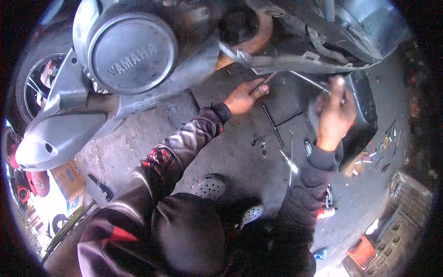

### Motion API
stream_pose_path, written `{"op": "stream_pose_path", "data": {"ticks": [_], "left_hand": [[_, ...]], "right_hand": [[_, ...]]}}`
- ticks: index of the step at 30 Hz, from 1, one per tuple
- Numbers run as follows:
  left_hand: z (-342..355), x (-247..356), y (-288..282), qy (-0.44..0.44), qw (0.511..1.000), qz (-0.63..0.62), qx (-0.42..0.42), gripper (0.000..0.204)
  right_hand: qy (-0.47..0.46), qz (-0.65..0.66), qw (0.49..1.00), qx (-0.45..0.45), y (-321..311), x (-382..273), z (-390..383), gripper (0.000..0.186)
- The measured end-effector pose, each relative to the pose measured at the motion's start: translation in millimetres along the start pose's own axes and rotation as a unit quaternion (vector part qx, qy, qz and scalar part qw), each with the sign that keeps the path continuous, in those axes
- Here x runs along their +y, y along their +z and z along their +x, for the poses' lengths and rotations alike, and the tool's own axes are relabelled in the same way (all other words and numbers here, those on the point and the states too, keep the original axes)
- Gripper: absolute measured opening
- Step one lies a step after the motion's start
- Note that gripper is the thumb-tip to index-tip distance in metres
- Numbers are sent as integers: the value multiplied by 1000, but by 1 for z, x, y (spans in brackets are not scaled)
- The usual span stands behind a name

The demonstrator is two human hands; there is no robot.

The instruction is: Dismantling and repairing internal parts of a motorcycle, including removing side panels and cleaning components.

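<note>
Right hand [336, 113] reaches forward, blurred fingers curled around the right end of a slim metal rod [310, 81], which slants up-left to the scooter panel's [300, 63] edge. Left hand [242, 99] extends forward-right, thumb near forefinger; cannot tell whether they grip.

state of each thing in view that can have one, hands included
Slim silver metal rod: held slantwise
Right hand: closed on the rod, blurred
Left hand: curled, grip unclear
Black metal T-shaped wrench: lying on the floor
Round grey cover with raised lettering: fitted in place
Grey perforated clogs: worn
</note>
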State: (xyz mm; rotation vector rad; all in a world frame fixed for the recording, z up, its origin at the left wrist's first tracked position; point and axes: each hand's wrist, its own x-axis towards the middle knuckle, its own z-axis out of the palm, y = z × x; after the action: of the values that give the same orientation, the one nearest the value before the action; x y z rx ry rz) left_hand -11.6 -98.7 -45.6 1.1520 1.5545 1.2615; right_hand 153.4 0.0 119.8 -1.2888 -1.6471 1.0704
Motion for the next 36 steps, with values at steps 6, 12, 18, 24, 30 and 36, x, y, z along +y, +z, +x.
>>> {"op": "stream_pose_path", "data": {"ticks": [6,12,18,24,30,36], "left_hand": [[4,10,2,22,999,-39,-2,44],[7,15,2,17,1000,-17,-7,45],[11,8,7,15,999,-37,-14,43],[10,0,11,38,999,-11,2,43],[16,4,10,52,998,-16,10,41],[44,7,25,63,998,17,26,44]], "right_hand": [[-142,-134,978,73,5,4,-24,31],[-324,-161,930,63,17,-4,-46,15],[-340,-177,922,51,18,-6,-50,15],[-317,-153,935,50,12,1,-49,13],[-317,-170,932,42,16,0,-45,14],[-427,-193,883,11,20,4,-49,10]]}}
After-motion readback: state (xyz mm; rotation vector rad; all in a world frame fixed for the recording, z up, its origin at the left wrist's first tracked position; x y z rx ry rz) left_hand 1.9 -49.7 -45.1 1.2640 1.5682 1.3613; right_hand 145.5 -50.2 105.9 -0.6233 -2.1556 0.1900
